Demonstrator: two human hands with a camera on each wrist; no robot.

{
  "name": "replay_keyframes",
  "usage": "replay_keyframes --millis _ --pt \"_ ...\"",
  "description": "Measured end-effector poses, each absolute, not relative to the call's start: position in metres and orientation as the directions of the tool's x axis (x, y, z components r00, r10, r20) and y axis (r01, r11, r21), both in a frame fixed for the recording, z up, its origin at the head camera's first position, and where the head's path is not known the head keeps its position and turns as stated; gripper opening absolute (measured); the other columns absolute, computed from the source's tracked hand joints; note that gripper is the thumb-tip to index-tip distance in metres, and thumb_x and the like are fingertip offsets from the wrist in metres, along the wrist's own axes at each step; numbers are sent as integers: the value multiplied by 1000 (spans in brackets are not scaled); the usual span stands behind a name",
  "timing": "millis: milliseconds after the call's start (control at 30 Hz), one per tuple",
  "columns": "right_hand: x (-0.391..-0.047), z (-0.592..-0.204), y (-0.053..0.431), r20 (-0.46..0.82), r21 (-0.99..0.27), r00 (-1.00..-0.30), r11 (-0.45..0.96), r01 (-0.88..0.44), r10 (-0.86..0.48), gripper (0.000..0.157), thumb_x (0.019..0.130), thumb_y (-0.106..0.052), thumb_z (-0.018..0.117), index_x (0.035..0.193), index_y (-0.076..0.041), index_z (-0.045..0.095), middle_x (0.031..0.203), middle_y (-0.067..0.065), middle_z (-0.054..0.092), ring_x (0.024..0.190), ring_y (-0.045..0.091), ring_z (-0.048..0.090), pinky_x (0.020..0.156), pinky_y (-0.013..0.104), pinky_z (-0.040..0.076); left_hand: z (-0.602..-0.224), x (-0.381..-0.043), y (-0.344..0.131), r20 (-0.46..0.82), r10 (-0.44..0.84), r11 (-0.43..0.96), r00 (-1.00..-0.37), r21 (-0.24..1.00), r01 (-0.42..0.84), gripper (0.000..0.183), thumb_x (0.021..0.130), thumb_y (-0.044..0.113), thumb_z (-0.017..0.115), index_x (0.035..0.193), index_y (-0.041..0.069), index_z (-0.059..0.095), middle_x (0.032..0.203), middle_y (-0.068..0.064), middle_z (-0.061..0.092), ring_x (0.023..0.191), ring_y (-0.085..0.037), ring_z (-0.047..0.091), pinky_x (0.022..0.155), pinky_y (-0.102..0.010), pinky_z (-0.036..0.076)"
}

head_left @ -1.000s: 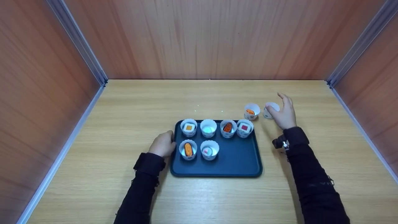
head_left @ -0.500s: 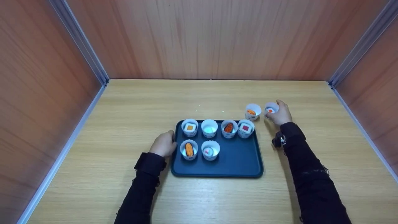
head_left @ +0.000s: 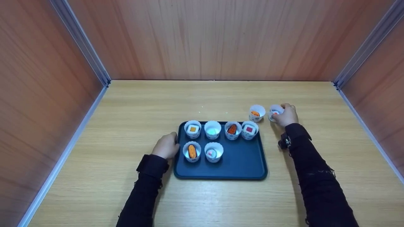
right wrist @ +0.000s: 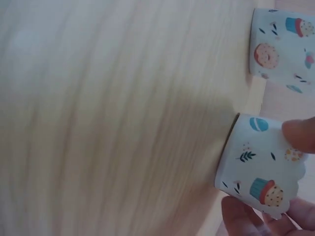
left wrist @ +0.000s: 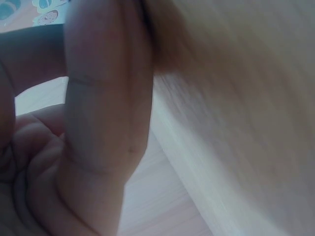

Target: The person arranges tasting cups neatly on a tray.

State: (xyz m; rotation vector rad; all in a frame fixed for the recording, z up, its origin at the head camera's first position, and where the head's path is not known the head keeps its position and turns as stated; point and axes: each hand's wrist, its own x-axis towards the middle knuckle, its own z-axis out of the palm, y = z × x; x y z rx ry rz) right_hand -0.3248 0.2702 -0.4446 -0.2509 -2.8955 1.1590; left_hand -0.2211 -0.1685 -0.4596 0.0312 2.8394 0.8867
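My right hand [head_left: 286, 116] holds a white paper baking cup [head_left: 271, 115] by its sides, thumb on one side and fingers on the other. In the right wrist view this cup [right wrist: 253, 160] shows printed cupcakes and a scalloped rim, its base close to the table. Something white and orange-red lies inside it. My left hand [head_left: 164, 146] grips the left edge of a dark blue tray [head_left: 241, 162]; its curled fingers [left wrist: 106, 98] fill the left wrist view. On the tray stand several similar cups, four abreast at the back and two in front, such as one with an orange piece [head_left: 192, 152].
Another paper cup [head_left: 256, 113] with orange bits stands on the table left of the held one, behind the tray's far right corner. A few tiny specks lie behind the tray. Wooden panels [head_left: 202, 41] close off the back and both sides.
My right hand's raised, spread fingers have come down around the paper cup and closed on it, and the cup has shifted very slightly. The left hand stays at the tray's edge.
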Motion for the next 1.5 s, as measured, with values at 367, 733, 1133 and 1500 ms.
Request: replay_keyframes --millis 367,733,1133,1500 --pt "-305 -427 277 4 -683 -991 724 97 136 66 87 -20 66 139 12 39 136 33 39 122 42 41 109 51 32 -459 -221 -169 -145 74 830 -987 558 -20 4 91 5 57 92 2 57 78 -8 56 69 -23 53 60 -31 40" --pt "-262 -400 232 162 -691 -984 702 -171 -80 62 84 -15 72 135 7 45 128 26 44 110 36 48 88 41 40 -460 -221 -169 -161 71 827 -984 561 -32 6 92 7 57 95 2 57 79 -8 56 69 -22 54 60 -30 40" --pt "-214 -415 180 202 -658 -904 632 -410 -377 53 77 -7 76 124 -1 54 123 16 52 104 30 55 91 47 47 -458 -222 -168 -153 82 832 -985 555 -17 5 91 5 57 94 1 57 77 -7 54 69 -22 52 60 -30 40" --pt "-205 -430 154 -44 -615 -860 693 -377 -508 54 80 -14 76 126 -6 51 122 9 51 105 24 52 95 42 46 -459 -221 -168 -143 81 838 -986 546 -10 6 90 5 57 93 0 57 75 -6 51 69 -22 51 60 -30 38"
